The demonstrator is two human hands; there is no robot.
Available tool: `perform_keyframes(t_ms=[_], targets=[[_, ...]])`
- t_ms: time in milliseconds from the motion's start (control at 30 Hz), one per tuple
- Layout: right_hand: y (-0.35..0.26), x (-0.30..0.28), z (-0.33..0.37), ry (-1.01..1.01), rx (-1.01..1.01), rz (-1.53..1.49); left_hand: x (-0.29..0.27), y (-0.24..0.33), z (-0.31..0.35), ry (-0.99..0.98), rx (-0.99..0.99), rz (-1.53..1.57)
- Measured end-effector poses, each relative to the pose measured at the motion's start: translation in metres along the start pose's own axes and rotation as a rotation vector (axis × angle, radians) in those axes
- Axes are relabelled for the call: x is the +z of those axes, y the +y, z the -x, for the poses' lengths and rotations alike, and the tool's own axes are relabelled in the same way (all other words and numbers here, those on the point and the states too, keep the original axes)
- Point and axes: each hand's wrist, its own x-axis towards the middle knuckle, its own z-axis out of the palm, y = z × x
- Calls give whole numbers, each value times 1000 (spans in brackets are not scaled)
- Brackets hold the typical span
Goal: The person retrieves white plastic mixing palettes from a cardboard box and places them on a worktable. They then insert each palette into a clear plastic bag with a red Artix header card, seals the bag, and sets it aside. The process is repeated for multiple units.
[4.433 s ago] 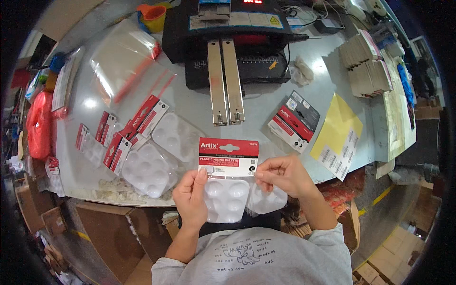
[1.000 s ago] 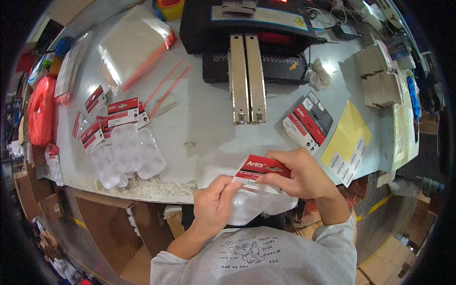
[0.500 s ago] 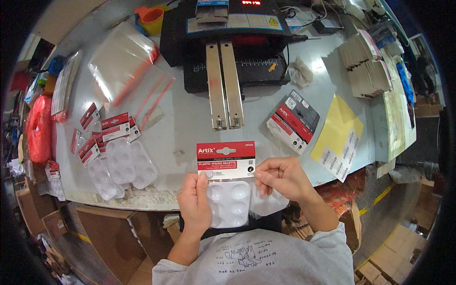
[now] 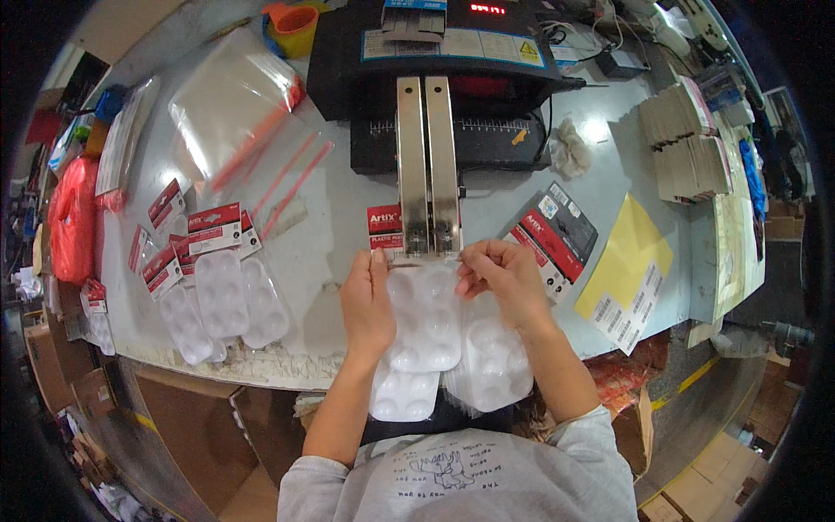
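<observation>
Two metal arms (image 4: pixel 413 148) of the black machine (image 4: pixel 335 70) now cover part of the red-and-white header card (image 4: pixel 381 228), which you held nearer, clear of them, half a second ago; the bagged white palette (image 4: pixel 424 317) has gone farther in with it, so the card seems set under their tips. Your left hand (image 4: pixel 369 300) pinches its left edge between thumb and fingers; your right hand (image 4: pixel 506 283) seems to pinch the right. White lettering (image 4: pixel 383 218) marks the card, red lit digits (image 4: pixel 487 10) the machine, barcode labels (image 4: pixel 624 315) the yellow sheet (image 4: pixel 633 248) at right.
</observation>
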Motion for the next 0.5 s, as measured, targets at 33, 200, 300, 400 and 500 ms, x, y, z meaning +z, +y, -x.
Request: perform_keyframes(t_ms=[33, 200, 300, 400, 500], targets=[[-2, -3, 1, -31, -55, 19, -2, 0, 1, 7, 69, 14], [-17, -54, 11, 434, -404, 723, -63, 21, -10, 53, 83, -449], [-2, -81, 9, 621, -514, 1385, -82, 39, 2, 445, 366, -958], [20, -94, 4, 530, -453, 1291, -41, 43, 40, 217, 399, -759], [29, -104, 1, 553, -529, 1288, 14, 33, 67, -154, 412, -463]])
